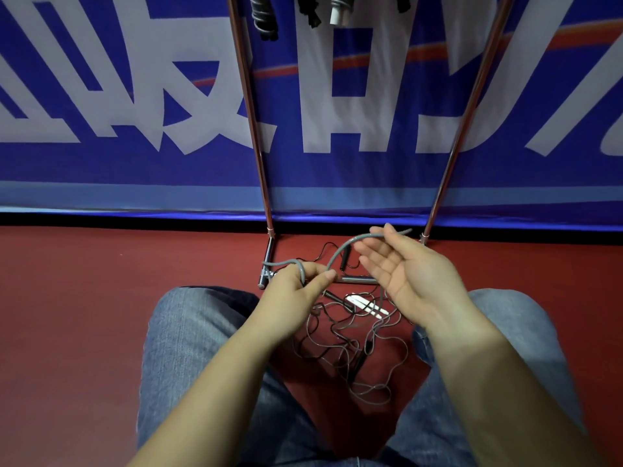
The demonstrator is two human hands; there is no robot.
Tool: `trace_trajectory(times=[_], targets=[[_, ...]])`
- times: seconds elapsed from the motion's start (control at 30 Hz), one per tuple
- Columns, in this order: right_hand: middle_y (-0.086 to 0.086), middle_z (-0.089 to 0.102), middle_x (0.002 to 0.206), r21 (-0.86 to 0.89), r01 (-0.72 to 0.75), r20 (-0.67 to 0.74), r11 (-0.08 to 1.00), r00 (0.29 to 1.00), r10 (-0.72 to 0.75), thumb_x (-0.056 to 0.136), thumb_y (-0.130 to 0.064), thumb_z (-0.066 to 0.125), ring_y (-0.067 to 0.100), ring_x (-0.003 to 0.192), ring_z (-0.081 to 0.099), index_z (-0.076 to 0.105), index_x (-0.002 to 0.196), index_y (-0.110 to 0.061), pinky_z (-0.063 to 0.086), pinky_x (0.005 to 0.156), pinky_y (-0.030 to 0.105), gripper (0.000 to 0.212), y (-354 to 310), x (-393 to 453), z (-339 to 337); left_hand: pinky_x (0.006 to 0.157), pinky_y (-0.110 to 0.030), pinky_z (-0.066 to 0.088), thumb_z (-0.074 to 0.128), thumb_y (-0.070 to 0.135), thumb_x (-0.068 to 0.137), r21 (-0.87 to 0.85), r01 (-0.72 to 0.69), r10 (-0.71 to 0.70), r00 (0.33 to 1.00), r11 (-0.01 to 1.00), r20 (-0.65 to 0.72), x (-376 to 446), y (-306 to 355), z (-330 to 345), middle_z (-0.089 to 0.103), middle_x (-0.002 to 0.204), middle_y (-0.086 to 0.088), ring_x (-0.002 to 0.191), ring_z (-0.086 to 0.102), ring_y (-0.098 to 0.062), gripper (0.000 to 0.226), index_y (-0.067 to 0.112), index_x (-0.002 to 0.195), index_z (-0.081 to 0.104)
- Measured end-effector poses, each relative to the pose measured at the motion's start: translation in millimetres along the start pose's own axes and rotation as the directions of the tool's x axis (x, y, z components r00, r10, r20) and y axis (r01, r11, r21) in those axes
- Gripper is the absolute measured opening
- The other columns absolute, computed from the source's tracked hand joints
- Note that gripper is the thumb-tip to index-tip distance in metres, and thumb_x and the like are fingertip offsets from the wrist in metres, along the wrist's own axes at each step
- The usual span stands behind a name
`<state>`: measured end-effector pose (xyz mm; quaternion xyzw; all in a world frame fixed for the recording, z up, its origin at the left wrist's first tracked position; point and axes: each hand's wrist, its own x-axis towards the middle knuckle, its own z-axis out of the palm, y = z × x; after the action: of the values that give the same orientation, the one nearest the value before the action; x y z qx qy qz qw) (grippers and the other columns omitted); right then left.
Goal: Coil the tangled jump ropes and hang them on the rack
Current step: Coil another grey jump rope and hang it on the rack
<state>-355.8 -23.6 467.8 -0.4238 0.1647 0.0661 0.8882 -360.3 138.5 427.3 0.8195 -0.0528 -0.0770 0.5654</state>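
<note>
Arching grey rope [340,251] between both grips.

A grey jump rope [340,251] arches in the air between the two hands: one end loops round the fingers of the left hand [296,284], which curl about it, and the other passes across the fingertips of the right hand [408,274], whose palm faces up with fingers relaxed. Below and between the hands, thin dark ropes [350,345] lie in a loose tangle on the floor, with two white handles [365,306] just under the right hand's wrist side. The rack [256,129], of slim metal poles, stands beyond the hands; coiled ropes [264,16] hang at its top, above the left hand.
</note>
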Motion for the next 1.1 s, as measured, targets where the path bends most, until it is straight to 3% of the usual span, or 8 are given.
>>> trace_trajectory(times=[0.13, 0.23, 0.33, 0.43, 0.5, 0.63, 0.87, 1.1], targets=[[0.004, 0.071, 0.083, -0.382, 0.046, 0.077, 0.923, 0.997, -0.018, 0.091, -0.014, 0.056, 0.015, 0.079, 0.071, 0.065, 0.099, -0.009, 0.058, 0.073, 0.025, 0.013, 5.0, -0.9, -3.0, 0.042, -0.014, 0.028, 0.049, 0.023, 0.097, -0.280, 0.083, -0.114, 0.989, 0.956, -0.097, -0.4, 5.8, 2.3, 0.049, 0.061, -0.001, 0.049, 0.037, -0.008, 0.027, 0.018, 0.078, 0.068], [-0.001, 0.069, 0.089, -0.796, 0.110, 0.156, 0.595, 0.987, 0.026, 0.084, -0.015, 0.067, 0.009, 0.081, 0.066, 0.066, 0.103, -0.015, 0.052, 0.079, 0.025, 0.019, 18.0, -1.3, -7.4, 0.038, -0.014, 0.025, 0.046, 0.020, 0.098, -0.512, 0.157, -0.228, 0.971, 0.845, -0.078, 2.0, 10.3, -0.3, 0.052, 0.056, 0.009, 0.043, 0.037, -0.003, 0.028, 0.015, 0.077, 0.064], [-0.010, 0.065, 0.082, -0.930, 0.207, 0.220, 0.305, 0.975, 0.010, 0.083, -0.020, 0.069, 0.001, 0.073, 0.060, 0.067, 0.095, -0.023, 0.045, 0.068, 0.012, 0.012, 29.2, -2.3, -11.1, 0.034, -0.013, 0.022, 0.043, 0.020, 0.098, -0.685, 0.209, -0.285, 0.958, 0.697, 0.002, 3.5, 15.5, -3.7, 0.050, 0.058, 0.006, 0.041, 0.035, -0.003, 0.026, 0.013, 0.081, 0.061], [-0.005, 0.063, 0.078, -0.963, 0.267, 0.263, 0.034, 0.961, -0.083, 0.087, -0.028, 0.063, 0.014, 0.077, 0.059, 0.070, 0.086, -0.022, 0.041, 0.065, 0.023, 0.009, 31.0, -1.1, -14.9, 0.030, -0.012, 0.020, 0.043, 0.022, 0.098, -0.836, 0.238, -0.343, 0.937, 0.494, 0.065, 6.2, 17.5, -8.4, 0.049, 0.059, 0.004, 0.037, 0.033, -0.002, 0.024, 0.012, 0.082, 0.058], [-0.003, 0.061, 0.087, -0.967, 0.254, 0.257, -0.037, 0.952, -0.166, 0.089, -0.027, 0.061, 0.016, 0.084, 0.057, 0.071, 0.091, -0.023, 0.040, 0.071, 0.025, 0.012, 29.2, 0.5, -16.9, 0.028, -0.011, 0.019, 0.043, 0.022, 0.098, -0.897, 0.225, -0.364, 0.928, 0.381, 0.079, 8.0, 15.1, -13.4, 0.048, 0.059, 0.004, 0.035, 0.032, -0.002, 0.023, 0.013, 0.082, 0.057], [-0.004, 0.067, 0.081, -0.970, 0.234, 0.216, 0.067, 0.953, -0.212, 0.089, -0.022, 0.060, 0.009, 0.072, 0.059, 0.073, 0.093, -0.021, 0.042, 0.063, 0.020, 0.013, 26.5, 3.8, -22.7, 0.028, -0.011, 0.020, 0.044, 0.022, 0.097, -0.894, 0.203, -0.370, 0.928, 0.399, 0.045, 10.0, 9.9, -15.4, 0.054, 0.059, 0.005, 0.036, 0.033, -0.001, 0.021, 0.012, 0.092, 0.062], [0.005, 0.070, 0.068, -0.639, 0.083, 0.039, 0.764, 0.996, -0.075, 0.091, -0.019, 0.058, 0.012, 0.059, 0.069, 0.068, 0.083, -0.010, 0.054, 0.055, 0.018, 0.016, 15.3, 0.4, -9.1, 0.038, -0.015, 0.021, 0.052, 0.016, 0.093, -0.472, 0.223, -0.227, 0.973, 0.853, 0.048, -0.3, 3.7, 2.1, 0.040, 0.051, 0.010, 0.040, 0.030, -0.003, 0.018, 0.017, 0.097, 0.069], [0.006, 0.071, 0.066, -0.205, 0.055, -0.037, 0.977, 0.997, -0.064, 0.091, -0.020, 0.055, 0.014, 0.061, 0.070, 0.065, 0.083, -0.005, 0.055, 0.055, 0.019, 0.019, 4.7, -1.4, -7.6, 0.047, -0.026, 0.019, 0.055, 0.026, 0.094, -0.190, 0.128, -0.100, 0.984, 0.973, 0.150, -3.5, -9.3, 8.0, 0.033, 0.051, 0.009, 0.047, 0.024, -0.010, 0.020, 0.017, 0.084, 0.069]])
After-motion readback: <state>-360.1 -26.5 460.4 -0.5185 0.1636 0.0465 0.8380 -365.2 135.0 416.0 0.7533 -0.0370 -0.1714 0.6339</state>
